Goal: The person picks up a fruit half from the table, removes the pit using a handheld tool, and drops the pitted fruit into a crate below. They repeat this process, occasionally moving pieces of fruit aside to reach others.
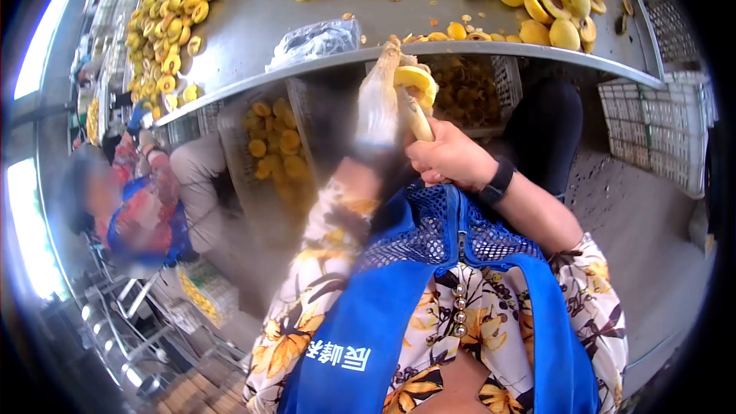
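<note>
My left hand (383, 100), in a whitish glove, has its fingers closed on a yellow halved fruit (416, 83) in front of the metal table's edge. My right hand (448, 155), bare and with a dark band at the wrist, is wrapped round the yellowish handle of a small knife (416, 118). The blade points up to the fruit and its tip is hidden against it. A crumpled clear plastic bag (316, 42) lies on the table beyond my left hand.
Many cut yellow fruits (553, 4) lie on the metal table (245, 27). Beneath it stand crates with fruit pieces (277, 138). A white crate (652, 130) is at the right. Another person (146, 207) sits at the left.
</note>
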`<act>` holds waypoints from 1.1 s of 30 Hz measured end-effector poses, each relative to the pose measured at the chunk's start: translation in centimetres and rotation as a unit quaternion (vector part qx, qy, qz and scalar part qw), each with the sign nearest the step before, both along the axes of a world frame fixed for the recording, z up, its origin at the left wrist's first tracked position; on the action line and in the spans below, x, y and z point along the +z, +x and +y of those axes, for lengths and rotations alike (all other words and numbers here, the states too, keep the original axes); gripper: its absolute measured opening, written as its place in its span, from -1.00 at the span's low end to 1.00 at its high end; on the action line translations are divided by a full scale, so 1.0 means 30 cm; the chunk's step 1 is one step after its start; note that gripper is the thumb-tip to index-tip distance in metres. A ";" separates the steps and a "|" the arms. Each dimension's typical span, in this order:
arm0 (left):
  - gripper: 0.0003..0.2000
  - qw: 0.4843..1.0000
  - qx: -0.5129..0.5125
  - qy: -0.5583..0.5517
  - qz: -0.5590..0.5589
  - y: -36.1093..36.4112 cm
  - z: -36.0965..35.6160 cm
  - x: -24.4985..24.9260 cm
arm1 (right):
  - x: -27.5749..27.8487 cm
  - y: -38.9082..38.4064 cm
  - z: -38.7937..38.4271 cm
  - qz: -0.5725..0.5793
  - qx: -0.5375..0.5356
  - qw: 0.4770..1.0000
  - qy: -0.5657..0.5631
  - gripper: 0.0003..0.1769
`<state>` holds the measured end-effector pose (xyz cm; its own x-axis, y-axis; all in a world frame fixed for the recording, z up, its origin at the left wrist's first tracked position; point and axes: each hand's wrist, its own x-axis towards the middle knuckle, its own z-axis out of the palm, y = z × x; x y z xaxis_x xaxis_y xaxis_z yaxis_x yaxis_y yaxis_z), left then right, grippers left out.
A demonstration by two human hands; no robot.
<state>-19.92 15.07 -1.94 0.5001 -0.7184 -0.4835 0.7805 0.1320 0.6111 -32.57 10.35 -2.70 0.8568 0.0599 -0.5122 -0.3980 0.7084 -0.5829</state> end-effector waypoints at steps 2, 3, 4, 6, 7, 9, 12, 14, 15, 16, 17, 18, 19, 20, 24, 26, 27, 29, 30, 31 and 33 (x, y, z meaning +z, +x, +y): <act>-0.68 1.000 -0.021 0.015 -0.001 0.019 0.005 -0.056 | -0.011 0.002 0.009 -0.004 -0.014 1.000 -0.006 -0.91; -0.66 0.999 -0.018 0.025 0.019 0.022 0.003 -0.077 | -0.029 -0.002 0.014 -0.013 -0.018 0.999 -0.026 -0.91; -0.65 0.998 -0.016 0.035 0.041 0.019 0.002 -0.072 | -0.039 -0.007 0.018 -0.021 -0.021 0.999 -0.045 -0.92; -0.61 0.999 -0.042 0.017 0.019 0.012 0.012 -0.043 | -0.030 -0.008 0.015 -0.002 -0.024 1.000 -0.011 -0.89; -0.61 0.998 -0.059 -0.008 -0.004 0.019 0.021 -0.033 | -0.021 -0.007 0.004 0.003 -0.018 1.000 0.002 -0.88; -0.63 0.995 -0.071 -0.060 -0.031 0.039 0.032 -0.058 | 0.003 0.004 -0.020 0.018 -0.005 1.000 0.012 -0.86; -0.65 0.992 -0.054 -0.113 0.020 0.057 0.045 -0.193 | 0.013 0.022 -0.011 0.056 -0.001 0.998 0.038 -0.87; -0.74 0.992 -0.045 -0.106 -0.058 0.055 0.065 -0.302 | 0.018 0.031 -0.002 0.062 -0.005 0.995 0.081 -0.86; -0.75 0.981 -0.042 -0.096 -0.164 0.044 0.063 -0.320 | 0.027 0.037 0.006 0.076 -0.014 0.993 0.091 -0.86; -0.77 0.959 -0.041 -0.083 -0.266 0.030 0.058 -0.338 | 0.032 0.036 0.013 0.091 -0.025 0.990 0.101 -0.85; -0.76 0.974 -0.044 -0.141 -0.173 0.028 0.058 -0.355 | 0.030 0.030 0.017 0.074 -0.034 0.989 0.123 -0.86; -0.75 0.978 -0.044 -0.191 -0.075 0.026 0.057 -0.343 | 0.025 0.032 0.019 0.072 -0.031 0.993 0.092 -0.85; -0.75 0.964 -0.080 -0.255 -0.008 0.042 0.067 -0.264 | 0.018 0.032 0.024 0.070 -0.027 0.995 0.061 -0.85; -0.74 0.962 -0.086 -0.260 0.013 0.046 0.067 -0.249 | 0.011 0.035 0.031 0.067 -0.024 0.997 0.029 -0.85; -0.73 0.981 -0.039 -0.147 -0.122 0.046 0.058 -0.335 | -0.117 0.030 0.086 -0.097 -0.053 0.857 -0.504 -0.86; -0.74 0.936 -0.032 -0.128 -0.326 0.039 0.059 -0.418 | -0.115 0.034 0.084 -0.030 -0.027 0.928 -0.370 -0.88; -0.74 0.911 -0.031 -0.090 -0.402 0.043 0.060 -0.348 | -0.078 0.042 0.065 0.010 -0.008 0.973 -0.232 -0.87; -0.76 0.874 -0.044 0.005 -0.485 0.036 0.074 -0.210 | -0.008 0.060 0.026 0.071 -0.002 0.997 0.039 -0.88; -0.75 0.944 -0.081 -0.033 -0.317 0.050 0.074 -0.189 | 0.001 0.060 0.024 0.063 -0.012 0.996 0.064 -0.88; -0.74 0.990 -0.079 -0.061 -0.102 0.064 0.075 -0.169 | 0.007 0.058 0.025 0.054 -0.022 0.994 0.088 -0.88; -0.70 0.993 -0.006 -0.036 0.116 0.062 0.053 -0.341 | 0.006 0.052 0.028 0.036 -0.036 0.992 0.116 -0.90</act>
<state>-18.07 16.65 -12.18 0.3727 -0.7599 -0.5326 0.9010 0.1589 0.4038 -31.01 11.19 -2.51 0.8245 0.1237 -0.5521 -0.3763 0.8487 -0.3717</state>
